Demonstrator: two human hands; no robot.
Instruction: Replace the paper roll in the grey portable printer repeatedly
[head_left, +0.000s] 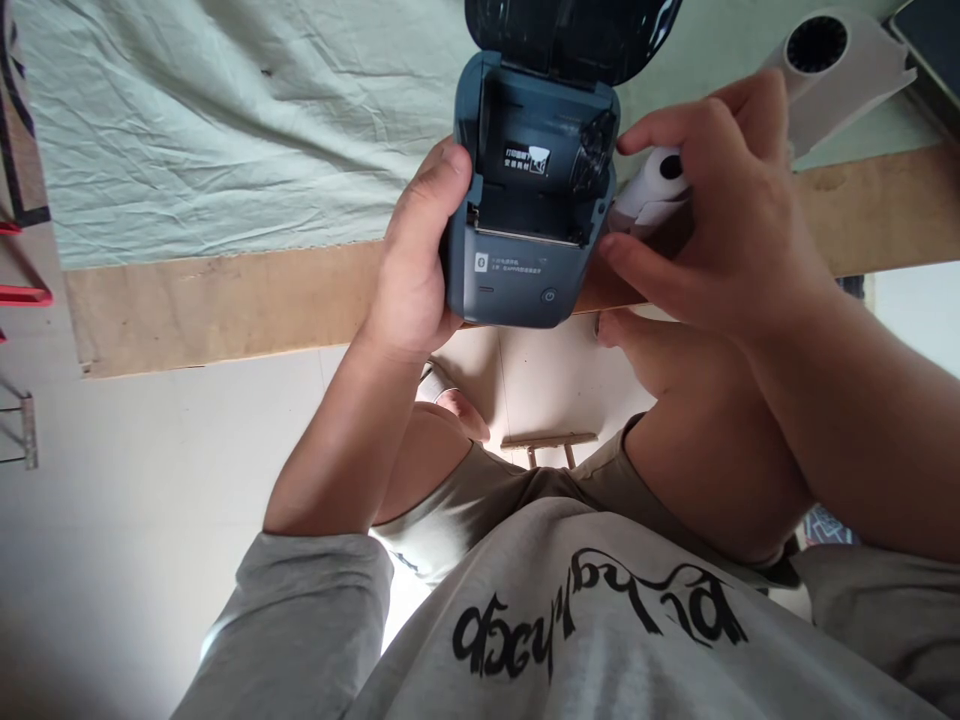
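My left hand (424, 240) grips a dark blue mini label printer (517, 270) by its left side, with the thumb on the edge. The printer's black glossy lid (574, 35) is swung up, showing a hollow compartment with a small printed sticker. At its right, my right hand (720, 190) has thumb and forefinger spread apart, their tips close to the printer's side. Between those fingers is a small white paper roll (649, 195), partly hidden by the hand. Whether the fingers touch the roll is unclear.
A larger white paper roll (817, 85) with a loose end stands at the upper right, near a dark flat object (930, 60). Wrinkled green cloth (225, 120) covers the table, whose wooden front edge (225, 310) shows. Red metal pieces (26, 295) are at the far left.
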